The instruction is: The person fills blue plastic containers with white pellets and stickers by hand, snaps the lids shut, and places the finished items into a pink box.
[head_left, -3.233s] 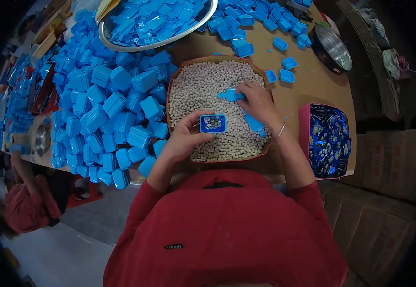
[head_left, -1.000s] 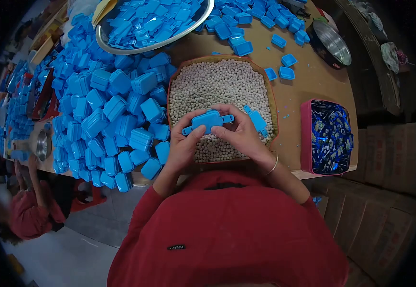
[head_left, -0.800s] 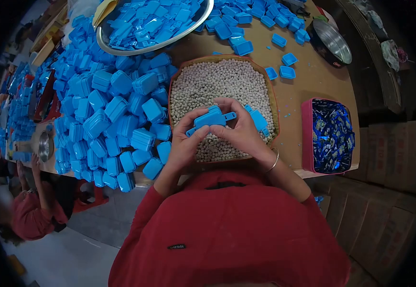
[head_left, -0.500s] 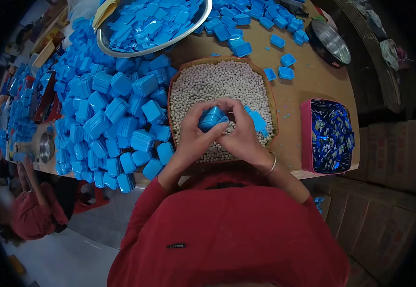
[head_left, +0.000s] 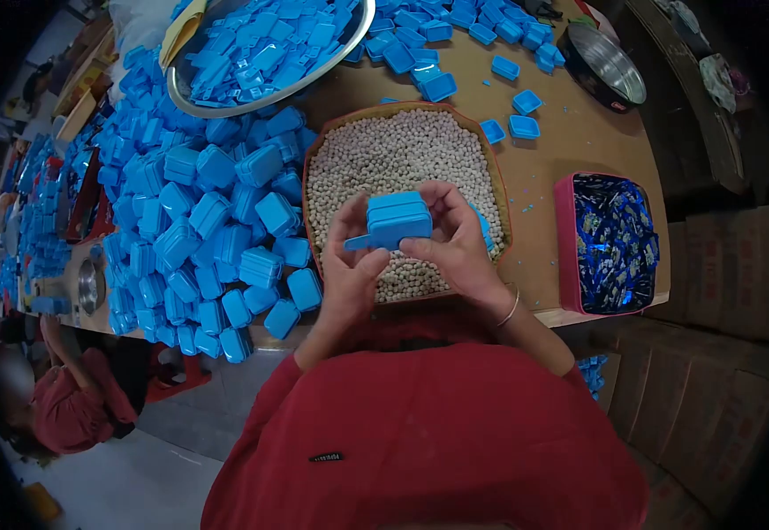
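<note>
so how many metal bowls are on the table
3: a large metal bowl of blue parts at top, a dark-sided bowl top right, a small bowl far left. Blue boxes may hide others.

We've got a little blue plastic case (head_left: 397, 218), shaped like a tiny suitcase, closed up and held a bit tilted; a thin handle tab pokes out at its lower left; it sits between our left hand (head_left: 349, 265) and right hand (head_left: 457, 243), over the near half of the tray of pale beads (head_left: 402, 150).
</note>
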Demonstrator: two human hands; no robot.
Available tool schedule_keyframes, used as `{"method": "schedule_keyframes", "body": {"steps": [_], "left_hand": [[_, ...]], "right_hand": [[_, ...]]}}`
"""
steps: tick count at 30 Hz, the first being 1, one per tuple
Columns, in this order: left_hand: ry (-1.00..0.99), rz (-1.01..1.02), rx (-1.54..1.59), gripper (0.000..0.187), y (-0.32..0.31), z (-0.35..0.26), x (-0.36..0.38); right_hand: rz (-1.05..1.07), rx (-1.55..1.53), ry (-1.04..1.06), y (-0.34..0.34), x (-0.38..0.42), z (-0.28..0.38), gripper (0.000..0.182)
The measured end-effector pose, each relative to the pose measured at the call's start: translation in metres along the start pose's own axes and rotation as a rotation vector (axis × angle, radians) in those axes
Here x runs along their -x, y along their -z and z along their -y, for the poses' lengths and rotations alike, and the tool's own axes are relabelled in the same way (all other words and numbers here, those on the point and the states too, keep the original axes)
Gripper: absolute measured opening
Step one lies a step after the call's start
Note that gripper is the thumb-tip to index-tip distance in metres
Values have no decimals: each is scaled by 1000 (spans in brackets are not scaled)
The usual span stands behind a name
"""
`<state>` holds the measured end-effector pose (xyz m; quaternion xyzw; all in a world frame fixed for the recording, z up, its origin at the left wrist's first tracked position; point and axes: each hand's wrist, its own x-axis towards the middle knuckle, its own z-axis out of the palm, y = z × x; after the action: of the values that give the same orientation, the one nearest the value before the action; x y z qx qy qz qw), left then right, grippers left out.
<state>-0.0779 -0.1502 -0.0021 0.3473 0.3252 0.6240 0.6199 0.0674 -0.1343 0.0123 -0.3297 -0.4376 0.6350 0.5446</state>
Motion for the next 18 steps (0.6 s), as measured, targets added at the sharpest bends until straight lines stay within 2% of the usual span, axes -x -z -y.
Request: {"method": "schedule_keyframes", "body": {"steps": [1, 2, 5, 6, 7, 8, 9, 11, 13, 14, 15, 18], "left_hand": [[52, -57, 172, 73, 1, 12, 5], [16, -120, 168, 64, -9, 6, 6], [7, 31, -421, 53, 7, -19, -16], [-218, 121, -961, 47, 10, -31, -22], [-277, 199, -1144, 48, 11, -41, -25], [-337, 281, -1319, 49, 10, -49, -26], [-399, 367, -1490, 49, 9, -52, -25], [-348, 440, -1395, 48, 9, -51, -26], [-275, 435, -1264, 46, 11, -48, -28], [-235, 425, -1093, 47, 15, -37, -28], [-306, 381, -1088, 48, 14, -30, -27], [-545, 238, -1058, 54, 10, -4, -25]], "right_hand": [[27, -163, -59, 1, 0, -5, 53], [34, -183, -93, 0, 0, -14, 53], [-17, 574, 185, -2, -6, -4, 55], [5, 827, 402, -5, -7, 10, 54], [19, 1082, 622, -6, -7, 23, 54], [158, 1006, 618, -8, -5, 24, 38], [191, 1017, 598, -7, -3, 24, 33], [244, 1031, 561, -2, 0, 20, 24], [159, 996, 603, 1, -2, 24, 19], [123, 1005, 630, 3, -3, 24, 19], [91, 1009, 653, 5, -4, 23, 18], [69, 953, 550, 11, -5, 24, 13]]}}
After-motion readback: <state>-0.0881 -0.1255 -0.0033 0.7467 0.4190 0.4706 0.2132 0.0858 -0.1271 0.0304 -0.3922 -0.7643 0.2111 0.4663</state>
